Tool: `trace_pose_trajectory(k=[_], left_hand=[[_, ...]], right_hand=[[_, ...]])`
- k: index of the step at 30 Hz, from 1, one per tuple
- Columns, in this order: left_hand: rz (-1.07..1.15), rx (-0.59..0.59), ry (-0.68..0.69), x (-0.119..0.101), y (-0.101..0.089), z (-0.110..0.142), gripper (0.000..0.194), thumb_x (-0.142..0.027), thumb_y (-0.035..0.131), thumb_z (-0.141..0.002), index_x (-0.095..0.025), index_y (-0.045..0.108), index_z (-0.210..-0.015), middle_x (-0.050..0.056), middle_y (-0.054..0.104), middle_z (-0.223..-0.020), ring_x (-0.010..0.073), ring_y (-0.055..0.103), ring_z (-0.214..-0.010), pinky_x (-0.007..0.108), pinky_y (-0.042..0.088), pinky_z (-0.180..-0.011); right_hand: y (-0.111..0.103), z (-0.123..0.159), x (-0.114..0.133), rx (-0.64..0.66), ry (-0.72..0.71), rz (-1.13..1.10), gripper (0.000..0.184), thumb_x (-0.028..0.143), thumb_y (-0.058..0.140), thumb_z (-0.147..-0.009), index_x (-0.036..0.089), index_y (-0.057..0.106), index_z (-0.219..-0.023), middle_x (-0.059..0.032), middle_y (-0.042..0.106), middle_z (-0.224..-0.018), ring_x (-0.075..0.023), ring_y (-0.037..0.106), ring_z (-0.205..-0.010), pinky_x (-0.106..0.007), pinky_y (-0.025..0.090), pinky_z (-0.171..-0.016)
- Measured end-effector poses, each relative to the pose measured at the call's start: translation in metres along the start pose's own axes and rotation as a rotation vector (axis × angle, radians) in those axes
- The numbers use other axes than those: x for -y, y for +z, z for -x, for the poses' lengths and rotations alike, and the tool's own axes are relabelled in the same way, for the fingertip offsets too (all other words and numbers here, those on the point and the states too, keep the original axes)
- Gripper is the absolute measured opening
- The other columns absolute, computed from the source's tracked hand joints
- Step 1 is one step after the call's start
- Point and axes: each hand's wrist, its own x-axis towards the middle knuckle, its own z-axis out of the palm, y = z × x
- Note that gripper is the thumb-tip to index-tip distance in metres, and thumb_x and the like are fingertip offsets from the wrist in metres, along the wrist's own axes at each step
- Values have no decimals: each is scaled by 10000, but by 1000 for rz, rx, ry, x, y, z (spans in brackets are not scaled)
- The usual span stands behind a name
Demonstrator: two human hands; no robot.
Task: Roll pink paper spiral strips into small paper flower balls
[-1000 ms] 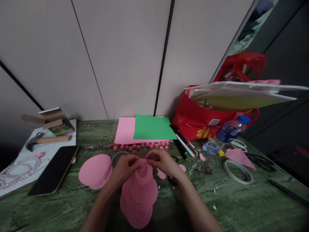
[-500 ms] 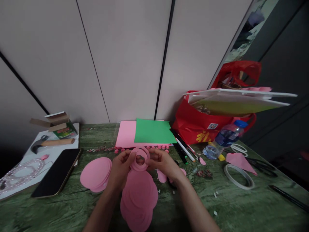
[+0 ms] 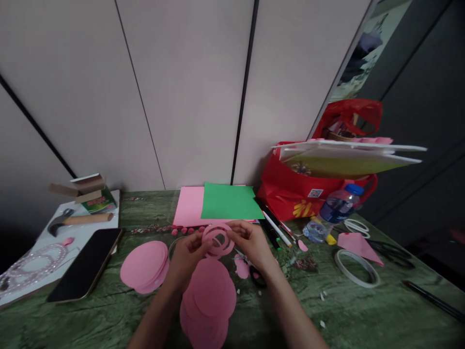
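Pink paper rings [image 3: 231, 245] are held up between my two hands, overlapping but offset from each other. My left hand [image 3: 187, 254] pinches them at the left edge, and my right hand [image 3: 252, 242] pinches the upper right edge. Just below lies a loose pile of pink paper circles [image 3: 209, 305]. A second, neater stack of pink circles [image 3: 144, 265] rests left of my left wrist. Scissors [image 3: 257, 277] and pink paper scraps [image 3: 241, 267] lie partly hidden beside my right wrist.
Behind are pink sheets [image 3: 189, 206] under a green sheet [image 3: 232, 201]. Left: phone [image 3: 87, 264], hammer [image 3: 83, 219], opened box [image 3: 96, 196], beads [image 3: 39, 259]. Right: pens [image 3: 278, 228], red bag [image 3: 286, 194], water bottle [image 3: 336, 208], tape roll [image 3: 356, 269], black scissors [image 3: 392, 253].
The pink rings have slid apart from a closely aligned stack into an offset overlap. My right hand has shifted slightly, and more of the scissors shows beside it.
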Motion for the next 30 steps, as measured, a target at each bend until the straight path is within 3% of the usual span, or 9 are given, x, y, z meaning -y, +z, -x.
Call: trace_pose_trajectory(k=[9,14,19,24,30], left_hand=[[-36,-35,22,0,2,1,201,-322,710,-625,-130,684,-682,18,668,-634,109,555,-560,190,442,-530],[99,-49,7,3,0,-2,199,-314,712,-632,-123,677,-677,15,662,-630,107,574,-578,187,473,-549],[289,-90,-1,-2,0,-3,252,-301,737,-597,-116,689,-761,44,690,-697,145,622,-636,231,517,-587],[370,-135,-1,-3,2,-4,281,-269,754,-574,-121,676,-800,43,705,-752,128,633,-656,200,522,-597],[336,-145,-3,-1,1,-4,296,-277,738,-592,-124,660,-832,54,711,-813,141,642,-683,212,526,-602]], right_hand=[[2,1,2,-26,-40,108,196,298,629,-712,159,685,-840,-70,711,-814,-187,651,-710,-304,508,-662],[1,0,1,-34,-16,132,241,338,600,-736,149,674,-864,-73,703,-805,-183,639,-693,-285,501,-615],[-2,-2,-8,-39,56,160,283,389,567,-753,161,653,-898,-77,692,-863,-196,640,-758,-304,502,-667],[4,0,-9,62,289,12,350,466,548,-745,179,599,-939,-29,665,-677,-175,638,-565,-284,506,-508],[8,1,1,76,227,-212,347,454,616,-698,174,597,-902,-30,683,-733,-172,651,-621,-299,534,-582]])
